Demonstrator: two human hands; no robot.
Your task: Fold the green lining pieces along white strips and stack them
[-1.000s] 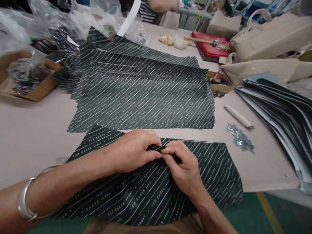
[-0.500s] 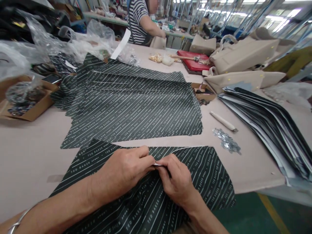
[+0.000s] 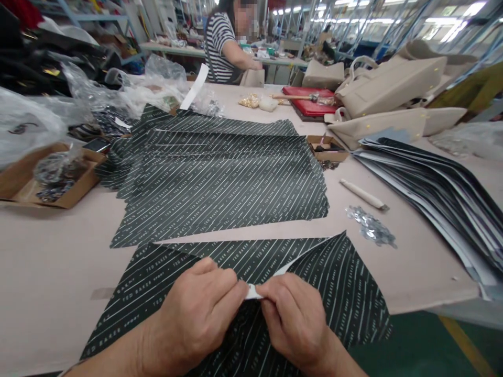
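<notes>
Close to me lies a dark green fabric piece point(image 3: 346, 288) printed with white slanted stripes and lettering. My left hand point(image 3: 208, 309) is closed on its upper edge near the middle. Right beside it, my right hand point(image 3: 294, 309) pinches the same edge between thumb and fingers. A small white bit of the fabric's underside point(image 3: 252, 292) shows between my fingertips; I cannot tell what exactly lies under them. Beyond my hands rests a stack of matching striped pieces point(image 3: 220, 193), slightly fanned out.
At right are a white-handled tool point(image 3: 363, 195), loose silver metal discs point(image 3: 371, 226) and a stack of dark sheets point(image 3: 428, 204). An open cardboard box point(image 3: 84, 186) stands left. Beige bags point(image 3: 389, 89) and a red item point(image 3: 310, 102) lie farther back. A person in stripes point(image 3: 222, 44) works beyond.
Both hands have come lower in the view, still gripping the fabric edge. More of the white underside shows between and beside them. The view has shifted slightly.
</notes>
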